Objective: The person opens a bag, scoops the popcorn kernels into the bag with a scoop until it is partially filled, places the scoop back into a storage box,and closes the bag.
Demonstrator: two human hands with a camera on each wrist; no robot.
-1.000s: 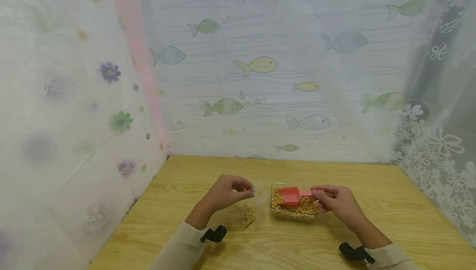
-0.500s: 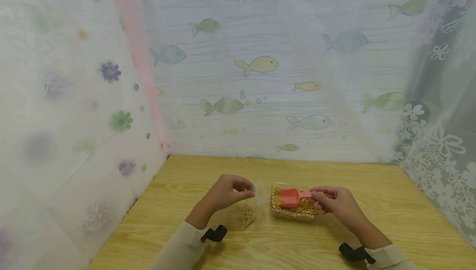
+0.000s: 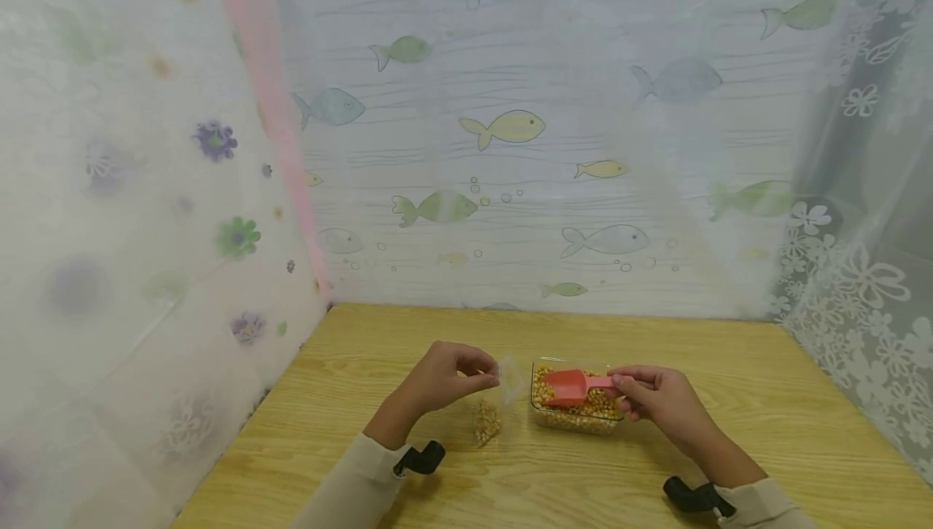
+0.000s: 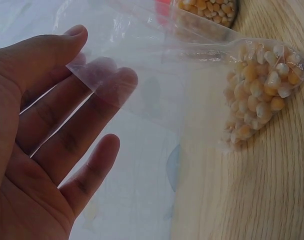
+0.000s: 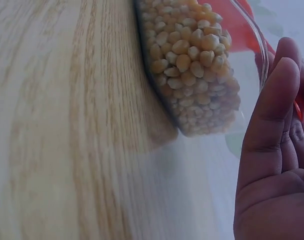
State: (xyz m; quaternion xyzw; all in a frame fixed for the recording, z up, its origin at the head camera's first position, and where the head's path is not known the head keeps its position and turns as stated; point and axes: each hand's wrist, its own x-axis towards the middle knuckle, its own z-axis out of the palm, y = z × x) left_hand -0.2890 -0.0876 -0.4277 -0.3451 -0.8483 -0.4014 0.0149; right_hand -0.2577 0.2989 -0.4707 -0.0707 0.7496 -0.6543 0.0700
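1. Plastic bag (image 3: pixel 512 379), clear, at the fingertips of the left hand (image 3: pixel 448 375): thumb and fingers stand narrow, pinching the film at its upper edge. In the left wrist view, the middle and ring fingertips show through the film, while the little finger stands apart from it.

2. Bagged corn kernels (image 4: pixel 257 90), pale yellow to orange, gathered in the bag's lower end, below the left fingertips. Whether this end touches the wood-grained table (image 3: pixel 408 334) cannot be told.

3. Clear box (image 3: pixel 576 424), on the table between the two hands, to the right of the left fingertips and just beside the right ones. Loose corn kernels (image 5: pixel 189 60) fill much of it.

4. Red scoop (image 3: pixel 566 388), its blade extending leftward from the right fingertips, over the kernels in the box. Whether the blade rests on them cannot be told.

5. Right hand (image 3: pixel 659 399), its thumb and forefinger closed narrowly on the end of the scoop's handle (image 3: pixel 601 381), near the rim of the box. Contact between these fingers and the rim cannot be judged.

6. Black wrist mount (image 3: pixel 692 495), behind the right fingers, adjoining a beige sleeve (image 3: pixel 761 505).
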